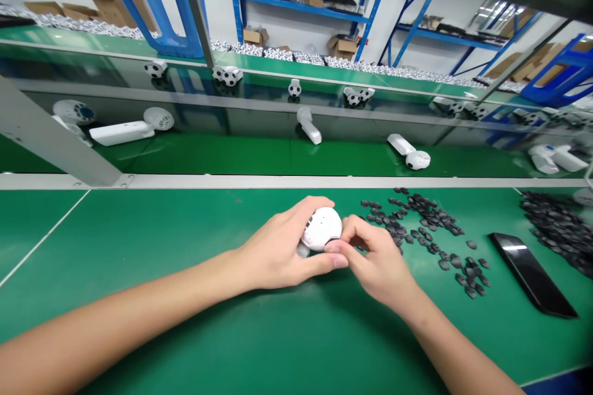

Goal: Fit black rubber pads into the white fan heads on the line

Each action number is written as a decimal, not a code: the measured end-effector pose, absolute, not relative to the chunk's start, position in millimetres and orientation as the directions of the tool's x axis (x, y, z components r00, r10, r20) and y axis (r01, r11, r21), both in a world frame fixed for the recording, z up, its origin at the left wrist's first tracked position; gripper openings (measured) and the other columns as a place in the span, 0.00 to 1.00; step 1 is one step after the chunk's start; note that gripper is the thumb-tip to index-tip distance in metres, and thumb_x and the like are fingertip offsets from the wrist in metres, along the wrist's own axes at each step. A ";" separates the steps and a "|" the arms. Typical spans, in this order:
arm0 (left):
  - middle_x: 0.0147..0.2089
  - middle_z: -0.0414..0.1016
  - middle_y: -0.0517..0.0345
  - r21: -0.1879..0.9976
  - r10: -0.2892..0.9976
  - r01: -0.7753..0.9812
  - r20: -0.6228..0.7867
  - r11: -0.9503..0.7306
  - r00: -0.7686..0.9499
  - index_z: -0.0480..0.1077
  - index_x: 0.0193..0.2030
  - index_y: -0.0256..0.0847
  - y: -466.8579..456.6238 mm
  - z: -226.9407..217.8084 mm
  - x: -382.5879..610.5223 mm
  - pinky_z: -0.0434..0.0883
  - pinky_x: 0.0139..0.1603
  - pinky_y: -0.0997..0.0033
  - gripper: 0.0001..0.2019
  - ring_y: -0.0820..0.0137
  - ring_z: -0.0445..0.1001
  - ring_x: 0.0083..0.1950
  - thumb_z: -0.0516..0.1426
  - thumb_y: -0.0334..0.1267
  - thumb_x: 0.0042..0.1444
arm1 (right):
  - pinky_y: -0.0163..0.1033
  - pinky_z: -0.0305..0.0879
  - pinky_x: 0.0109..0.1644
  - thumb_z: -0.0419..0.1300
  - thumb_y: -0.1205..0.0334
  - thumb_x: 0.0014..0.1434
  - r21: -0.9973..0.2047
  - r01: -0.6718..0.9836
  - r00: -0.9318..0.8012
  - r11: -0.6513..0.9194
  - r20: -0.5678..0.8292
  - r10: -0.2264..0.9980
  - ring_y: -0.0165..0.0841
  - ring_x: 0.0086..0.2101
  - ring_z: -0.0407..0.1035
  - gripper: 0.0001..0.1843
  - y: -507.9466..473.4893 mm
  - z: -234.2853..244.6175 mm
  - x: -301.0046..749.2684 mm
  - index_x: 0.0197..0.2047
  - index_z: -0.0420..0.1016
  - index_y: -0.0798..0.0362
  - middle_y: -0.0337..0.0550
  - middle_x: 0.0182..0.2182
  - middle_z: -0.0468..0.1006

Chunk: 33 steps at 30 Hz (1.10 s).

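Observation:
My left hand (pixel 280 249) cups a round white plastic shell (pixel 322 228) with several small holes in its side, and my left thumb runs along under it. The fingertips of my right hand (pixel 376 254) press against the shell's right side. Whatever those fingertips pinch is hidden by them. Just right of my right hand lies a loose scatter of small black polygonal patches (pixel 417 222) on the green mat (pixel 139 241). A denser heap of the same patches (pixel 558 228) sits at the far right.
A black smartphone (pixel 532 274) lies face up on the mat at right. Beyond the mat's grey rail, a green conveyor belt (pixel 231 154) carries white devices with round heads, some with football patterning. Blue shelving with cardboard boxes stands behind.

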<state>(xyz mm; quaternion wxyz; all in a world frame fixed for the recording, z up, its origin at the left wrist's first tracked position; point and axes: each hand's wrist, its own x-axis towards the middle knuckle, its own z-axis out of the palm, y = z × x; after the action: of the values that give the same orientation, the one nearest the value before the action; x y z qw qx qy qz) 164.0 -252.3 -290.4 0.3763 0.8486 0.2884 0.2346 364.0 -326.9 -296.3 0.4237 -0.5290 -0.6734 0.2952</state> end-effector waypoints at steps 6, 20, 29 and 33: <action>0.33 0.74 0.65 0.869 0.654 0.309 0.023 -0.387 0.756 0.66 0.56 0.45 -245.6 -270.4 162.7 0.64 0.31 0.73 0.23 0.72 0.68 0.31 0.64 0.54 0.61 | 0.36 0.69 0.42 0.48 0.53 0.78 -0.839 0.470 -0.181 0.274 0.212 0.960 0.32 0.35 0.75 0.19 -312.4 -291.6 406.9 0.41 0.76 0.49 0.39 0.34 0.81; 0.54 0.75 0.51 0.851 0.656 0.141 0.274 -0.506 0.704 0.59 0.66 0.47 -249.0 -276.0 155.6 0.75 0.45 0.66 0.30 0.64 0.77 0.46 0.65 0.47 0.62 | 0.42 0.70 0.48 0.66 0.54 0.64 -0.428 0.903 0.055 0.029 0.183 0.982 0.40 0.40 0.77 0.10 -267.0 -329.3 486.0 0.45 0.87 0.46 0.45 0.41 0.83; 0.63 0.70 0.47 0.664 0.656 0.212 0.539 -0.717 0.528 0.61 0.67 0.50 -236.2 -327.3 155.2 0.70 0.64 0.52 0.35 0.55 0.73 0.62 0.70 0.43 0.56 | 0.41 0.76 0.43 0.62 0.57 0.65 -0.637 0.771 0.192 -0.002 0.230 0.954 0.38 0.34 0.80 0.10 -274.9 -315.5 447.7 0.39 0.82 0.54 0.45 0.33 0.85; 0.60 0.75 0.51 0.789 0.760 0.246 0.377 -0.563 0.529 0.59 0.67 0.49 -248.1 -330.0 155.3 0.75 0.55 0.62 0.36 0.61 0.78 0.54 0.69 0.42 0.56 | 0.40 0.80 0.38 0.68 0.50 0.63 -0.945 0.327 0.125 0.022 0.066 0.990 0.37 0.31 0.82 0.14 -306.9 -291.7 408.4 0.39 0.81 0.53 0.46 0.32 0.86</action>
<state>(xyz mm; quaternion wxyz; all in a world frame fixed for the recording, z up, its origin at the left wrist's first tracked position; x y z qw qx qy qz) 155.3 -248.1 -330.0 0.3471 0.8023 0.3135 0.3708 408.4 -306.9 -291.7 0.4544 -0.5968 -0.5518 0.3645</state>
